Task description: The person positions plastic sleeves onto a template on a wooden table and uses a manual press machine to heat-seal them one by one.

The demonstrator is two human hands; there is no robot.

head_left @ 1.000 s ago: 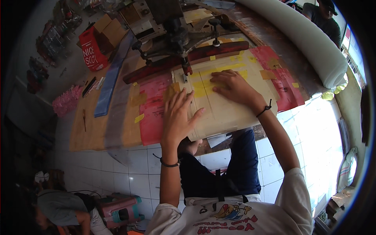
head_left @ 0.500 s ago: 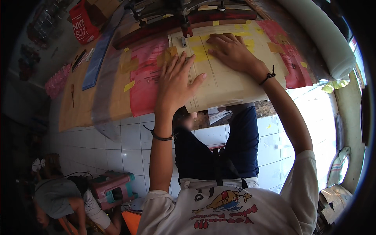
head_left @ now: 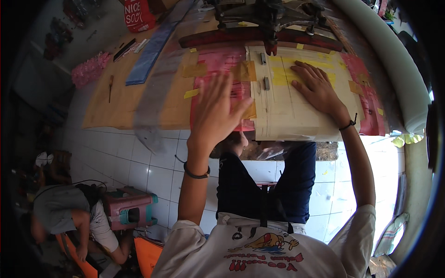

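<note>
My left hand [head_left: 214,111] is over the pink sheet [head_left: 220,58], fingers stretched and slightly blurred; it holds nothing, and I cannot tell whether it touches the sheet. My right hand [head_left: 320,92] lies flat with fingers apart on a cream sheet [head_left: 282,125] patched with yellow tape [head_left: 283,76]. Between the hands, two small grey blocks [head_left: 266,84] rest near the cream sheet's left edge, beside ruled lines. Brown tape [head_left: 244,71] spans the seam between pink and cream. A second pink sheet [head_left: 364,88] lies at the right.
A dark metal frame with a red curved bar [head_left: 222,39] stands across the far side. Blue strips [head_left: 155,51] and a screwdriver-like tool [head_left: 111,88] lie at left. A large pale roll [head_left: 389,65] borders the right. Another person [head_left: 62,208] bends by a pink stool [head_left: 132,208].
The view has shifted, so the table appears farther right. My left hand has moved left off the cream sheet, uncovering a grey block. My right hand stays on the cream sheet.
</note>
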